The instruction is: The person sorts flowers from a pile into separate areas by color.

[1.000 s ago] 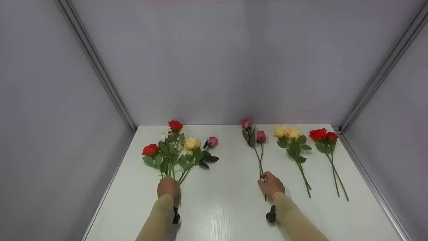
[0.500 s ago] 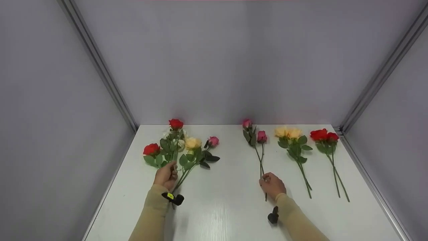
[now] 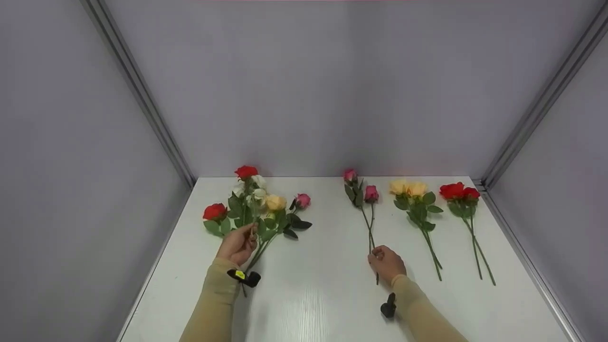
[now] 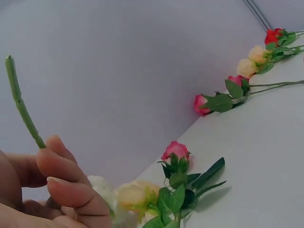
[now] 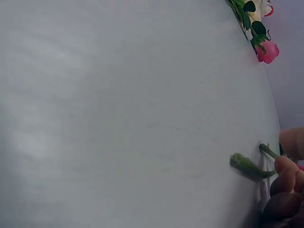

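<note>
My left hand [image 3: 239, 244] pinches the stem of a white flower [image 3: 259, 194], palm turned inward and a little above the left group. A cut green stem end [image 4: 23, 104] sticks up from its fingers in the left wrist view. Around it are a red rose [image 3: 246, 172] behind the white blooms, another red rose [image 3: 215, 212] to the left, and a yellow rose [image 3: 275, 203] and a pink rose [image 3: 302, 201] to the right. My right hand [image 3: 387, 263] pinches the crossed stems of two pink roses [image 3: 371, 194] on the table; a stem end [image 5: 249, 167] protrudes from the fingers.
Right of my right hand lie yellow roses [image 3: 417, 189] with crossed stems, then red roses [image 3: 452, 191] near the right edge. The white table [image 3: 304, 285] is bounded by grey side walls and a grey back wall [image 3: 304, 95].
My left hand has turned over, moved up the left group and lifted the white flower, whose blooms now show beside the upper red rose. The right hand has stayed nearly still.
</note>
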### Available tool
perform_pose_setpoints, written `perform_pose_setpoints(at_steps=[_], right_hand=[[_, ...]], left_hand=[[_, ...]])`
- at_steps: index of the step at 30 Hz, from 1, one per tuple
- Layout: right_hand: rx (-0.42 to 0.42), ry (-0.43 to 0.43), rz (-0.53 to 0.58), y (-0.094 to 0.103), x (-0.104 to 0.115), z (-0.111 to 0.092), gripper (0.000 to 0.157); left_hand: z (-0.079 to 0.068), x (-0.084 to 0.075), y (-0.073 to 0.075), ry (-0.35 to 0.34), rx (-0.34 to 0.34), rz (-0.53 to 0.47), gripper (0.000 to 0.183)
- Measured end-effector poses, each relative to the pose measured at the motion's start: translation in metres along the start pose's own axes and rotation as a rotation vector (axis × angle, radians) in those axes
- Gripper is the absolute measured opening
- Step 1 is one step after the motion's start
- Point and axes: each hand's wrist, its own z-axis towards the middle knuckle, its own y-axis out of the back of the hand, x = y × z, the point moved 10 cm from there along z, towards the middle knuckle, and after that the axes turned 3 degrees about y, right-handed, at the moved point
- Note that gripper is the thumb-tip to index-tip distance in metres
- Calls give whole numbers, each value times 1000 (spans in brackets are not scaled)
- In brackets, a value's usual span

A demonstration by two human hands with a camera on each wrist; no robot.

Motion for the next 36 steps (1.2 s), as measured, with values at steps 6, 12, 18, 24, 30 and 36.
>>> perform_pose_setpoints(at_steps=[6,12,18,24,30,36], right_hand=[[6,-13,3,1,-1,-1,18],[3,-17,12,2,-1,0,19],[-24,13,38,3,11,-5,17],[1,208,97,-5,80,-23,14],[100,441,153,-18,156,-51,23],[132,516,141,-33,187,-67,24]], left_hand=[[-1,-2,-5,-73,-16,272,24],[1,-4,-11,-127,-35,524,25],[-3,-4,-28,-173,-16,652,27],[-9,-2,-59,-262,51,724,21],[-14,20,-101,-333,125,793,20],[-17,49,-138,-425,159,906,14]])
